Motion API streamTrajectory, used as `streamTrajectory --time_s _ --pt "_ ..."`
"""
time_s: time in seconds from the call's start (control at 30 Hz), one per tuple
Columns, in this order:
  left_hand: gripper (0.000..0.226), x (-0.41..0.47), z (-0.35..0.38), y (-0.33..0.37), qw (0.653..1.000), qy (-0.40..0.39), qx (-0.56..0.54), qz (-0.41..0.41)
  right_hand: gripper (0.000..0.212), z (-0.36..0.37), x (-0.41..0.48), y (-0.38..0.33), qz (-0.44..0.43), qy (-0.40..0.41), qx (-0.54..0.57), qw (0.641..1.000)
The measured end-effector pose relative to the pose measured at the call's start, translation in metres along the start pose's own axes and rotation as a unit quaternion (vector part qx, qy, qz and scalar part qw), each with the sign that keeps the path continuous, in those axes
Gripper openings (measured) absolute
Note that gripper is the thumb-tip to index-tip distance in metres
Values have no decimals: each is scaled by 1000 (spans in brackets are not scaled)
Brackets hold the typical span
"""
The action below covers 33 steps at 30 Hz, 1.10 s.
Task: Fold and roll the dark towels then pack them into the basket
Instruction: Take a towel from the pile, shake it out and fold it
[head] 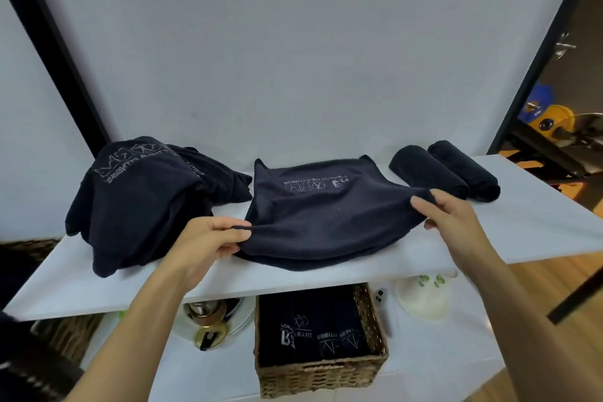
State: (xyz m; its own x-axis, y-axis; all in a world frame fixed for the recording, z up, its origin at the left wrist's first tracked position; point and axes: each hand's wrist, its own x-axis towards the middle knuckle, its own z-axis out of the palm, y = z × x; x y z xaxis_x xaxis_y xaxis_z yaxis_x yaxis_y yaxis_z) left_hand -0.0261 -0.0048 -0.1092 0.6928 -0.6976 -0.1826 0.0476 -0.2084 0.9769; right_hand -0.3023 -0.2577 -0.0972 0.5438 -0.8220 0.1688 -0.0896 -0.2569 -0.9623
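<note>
Soft dark terry, the towel lies half-folded mid-shelf; the left hand and right hand each pinch a near corner. Limp cloth could skew if one grip slips. Far right, two rolled towels; below, the woven basket looks nearly full.

1. White desk, upper shelf board
2. Pale wall behind, black frame strips at both sides
3. Brass round object on the lower white surface
4. White bowl with green marks, beside a small phone
5. Wooden floor at right
</note>
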Motion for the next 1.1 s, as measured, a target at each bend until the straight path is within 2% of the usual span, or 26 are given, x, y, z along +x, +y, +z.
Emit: streamTrajectory --time_s 0.1,0.17,0.23,0.3,0.33,0.4,0.47,0.5,0.6,0.67,0.7,0.77,0.83,0.9,0.97,1.1 --pt "13 -11 -5 -1 998 17 -40 46 14 0 -6 0 -6 37 108 993" --pt "13 -17 -5 0 992 18 -97 73 17 2 -8 -2 14 42 217 975" --pt "13 -22 -2 4 981 -3 -171 88 20 3 -8 -2 29 48 271 961" --pt "15 -24 -1 7 977 -18 -190 93 19 1 -7 -2 44 62 231 970" --pt "17 -24 -2 7 981 -28 -170 87 19 0 -7 -3 50 62 184 980" --pt "35 -24 -8 3 990 -83 -102 57 20 -4 -8 -5 68 34 112 991" --pt "47 -26 -13 -1 989 -145 -26 26 20 -12 -9 -4 103 -47 102 988" --pt "47 -27 -13 -3 987 -160 -2 24 27 -17 -10 -1 128 -105 97 981" --pt "22 -24 -8 -4 989 -126 -52 52 58 -31 -9 2 186 -278 -26 942" --pt "13 -21 -4 -1 988 -88 -107 63 57 -32 -10 -3 194 -324 -124 918" --pt "12 -20 -3 0 988 -75 -120 64 50 -29 -12 -6 192 -332 -164 909" --pt "25 -23 1 -1 989 -62 -119 60 32 -20 -17 -8 181 -340 -237 892" --pt "37 -28 6 -8 997 -57 -42 41 18 -15 -22 -3 156 -332 -281 887" --pt "45 -34 10 -16 996 -71 55 12 8 -16 -27 -4 141 -315 -259 902" --pt "44 -39 11 -19 989 -101 104 -7 9 -22 -31 -8 152 -300 -214 917" --pt "28 -41 -3 -15 972 -150 183 -9 25 -42 -36 -8 209 -269 -114 933"
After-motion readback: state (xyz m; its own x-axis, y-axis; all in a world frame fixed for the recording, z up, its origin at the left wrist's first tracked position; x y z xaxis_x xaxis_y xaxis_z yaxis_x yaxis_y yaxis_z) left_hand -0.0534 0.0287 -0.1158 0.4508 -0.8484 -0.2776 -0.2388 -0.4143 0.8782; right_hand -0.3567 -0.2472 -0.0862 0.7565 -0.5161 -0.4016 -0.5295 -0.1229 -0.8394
